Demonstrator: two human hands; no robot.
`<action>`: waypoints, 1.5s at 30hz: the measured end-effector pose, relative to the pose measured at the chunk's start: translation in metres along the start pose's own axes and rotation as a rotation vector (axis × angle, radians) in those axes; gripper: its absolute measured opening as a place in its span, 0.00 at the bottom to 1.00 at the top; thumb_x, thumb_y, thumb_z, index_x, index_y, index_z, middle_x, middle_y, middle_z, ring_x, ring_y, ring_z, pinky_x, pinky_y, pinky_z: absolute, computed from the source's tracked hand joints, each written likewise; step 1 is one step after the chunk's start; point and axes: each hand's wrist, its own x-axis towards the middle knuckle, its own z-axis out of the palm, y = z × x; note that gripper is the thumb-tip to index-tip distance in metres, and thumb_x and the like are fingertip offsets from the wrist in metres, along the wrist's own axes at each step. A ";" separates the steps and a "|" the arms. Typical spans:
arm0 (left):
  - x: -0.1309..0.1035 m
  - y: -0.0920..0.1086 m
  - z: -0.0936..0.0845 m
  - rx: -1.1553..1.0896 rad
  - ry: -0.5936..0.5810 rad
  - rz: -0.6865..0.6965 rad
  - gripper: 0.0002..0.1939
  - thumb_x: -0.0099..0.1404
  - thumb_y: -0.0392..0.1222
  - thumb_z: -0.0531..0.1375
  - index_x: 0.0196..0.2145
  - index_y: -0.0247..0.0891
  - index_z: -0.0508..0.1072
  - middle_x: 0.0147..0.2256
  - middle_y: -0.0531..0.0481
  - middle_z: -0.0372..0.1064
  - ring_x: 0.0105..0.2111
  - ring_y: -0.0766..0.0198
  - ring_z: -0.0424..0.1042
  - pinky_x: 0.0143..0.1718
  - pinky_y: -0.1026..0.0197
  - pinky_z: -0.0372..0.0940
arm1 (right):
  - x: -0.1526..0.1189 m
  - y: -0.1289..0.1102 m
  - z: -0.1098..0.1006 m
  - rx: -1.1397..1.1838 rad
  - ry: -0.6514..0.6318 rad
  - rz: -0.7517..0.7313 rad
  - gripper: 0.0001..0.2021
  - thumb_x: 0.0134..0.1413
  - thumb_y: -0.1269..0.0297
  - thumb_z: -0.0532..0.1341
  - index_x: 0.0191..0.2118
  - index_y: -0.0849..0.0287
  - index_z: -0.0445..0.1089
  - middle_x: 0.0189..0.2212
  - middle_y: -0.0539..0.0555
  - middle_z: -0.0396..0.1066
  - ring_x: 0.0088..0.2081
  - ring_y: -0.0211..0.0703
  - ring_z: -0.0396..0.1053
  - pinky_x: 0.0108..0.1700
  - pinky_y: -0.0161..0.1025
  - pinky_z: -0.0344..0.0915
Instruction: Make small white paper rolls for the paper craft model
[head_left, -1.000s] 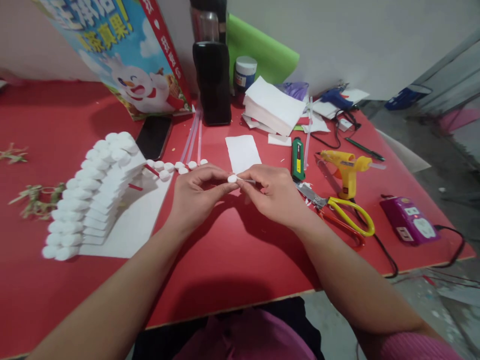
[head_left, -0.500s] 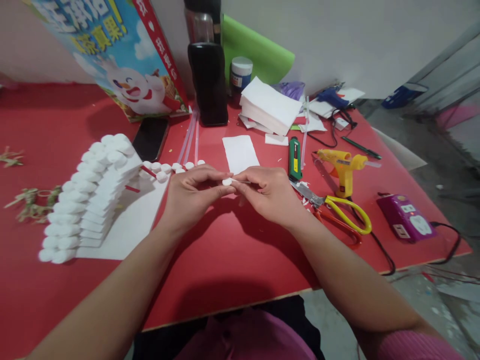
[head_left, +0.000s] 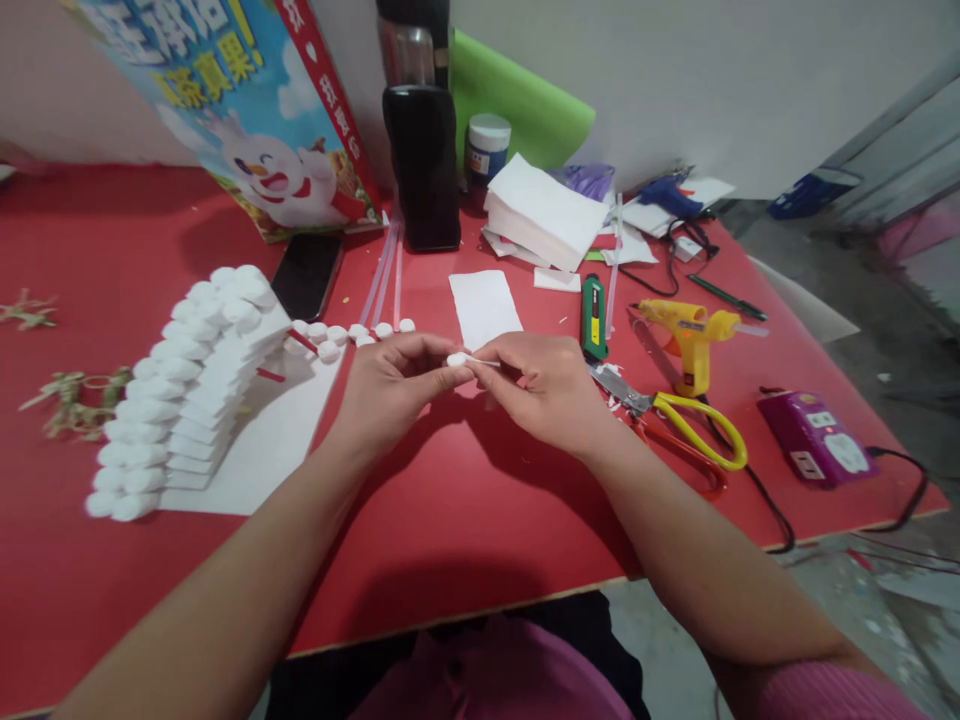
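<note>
Above the red table, the fingertips of both hands meet around a small white rounded piece (head_left: pixel 457 359) with a thin white strip (head_left: pixel 486 363) running from it to the right. My left hand (head_left: pixel 401 385) pinches the rounded piece between thumb and fingers. Thumb and forefinger of my right hand (head_left: pixel 541 392) are closed on the strip beside it. To the left stands a curved stepped model (head_left: pixel 206 400) of white card, topped with rows of similar white rounded pieces. Several loose white pieces (head_left: pixel 328 351) lie between that model and my left hand. A white paper sheet (head_left: pixel 486 305) lies just beyond my fingers.
On the right lie a green utility knife (head_left: pixel 593 315), scissors (head_left: pixel 697 425), a yellow glue gun (head_left: pixel 690 330) and a purple power socket box (head_left: pixel 814 440). Behind are a paper stack (head_left: pixel 547 210), a black phone (head_left: pixel 306 278), glue sticks (head_left: pixel 385 270) and an upright black object (head_left: pixel 422 170).
Both hands keep nearly the same pinch on the small white piece. The whole view has shifted slightly; nothing on the table has visibly moved.
</note>
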 end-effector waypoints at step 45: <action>0.006 0.006 -0.014 0.332 -0.105 0.286 0.02 0.60 0.41 0.71 0.32 0.43 0.84 0.35 0.47 0.80 0.37 0.57 0.77 0.44 0.54 0.71 | 0.008 0.005 -0.007 0.870 -0.310 0.665 0.18 0.50 0.50 0.77 0.31 0.62 0.78 0.21 0.50 0.74 0.21 0.37 0.72 0.26 0.38 0.78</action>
